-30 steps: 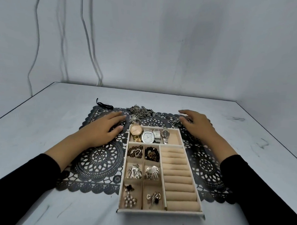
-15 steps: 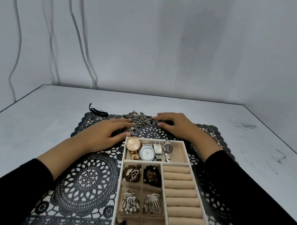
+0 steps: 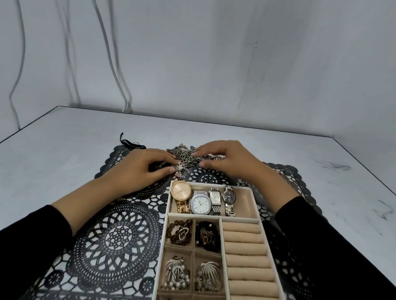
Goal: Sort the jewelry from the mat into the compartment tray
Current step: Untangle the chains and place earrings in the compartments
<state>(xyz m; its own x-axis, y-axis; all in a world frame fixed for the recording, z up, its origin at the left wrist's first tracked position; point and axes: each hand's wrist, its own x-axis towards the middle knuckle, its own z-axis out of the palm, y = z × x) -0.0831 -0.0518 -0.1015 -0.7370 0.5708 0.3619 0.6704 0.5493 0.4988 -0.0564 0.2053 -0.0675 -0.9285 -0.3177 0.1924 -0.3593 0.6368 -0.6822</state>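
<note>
The right hand (image 3: 228,161) has crossed from the right side of the mat (image 3: 113,236) to the chain pile (image 3: 185,152) just beyond the far edge of the tray (image 3: 255,203), fingers bent onto it, grip unclear, while the left hand (image 3: 138,168) pinches a sparkly piece (image 3: 179,170) there, so the next pick-up looks under way.

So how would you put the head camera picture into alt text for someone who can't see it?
A person's left hand and right hand touch a tangled pile of chains at the far edge of a black lace mat; the left seems to pinch a small sparkly piece. Nearer sits a beige compartment tray holding four watches, bracelets and bare ring rolls.
</note>
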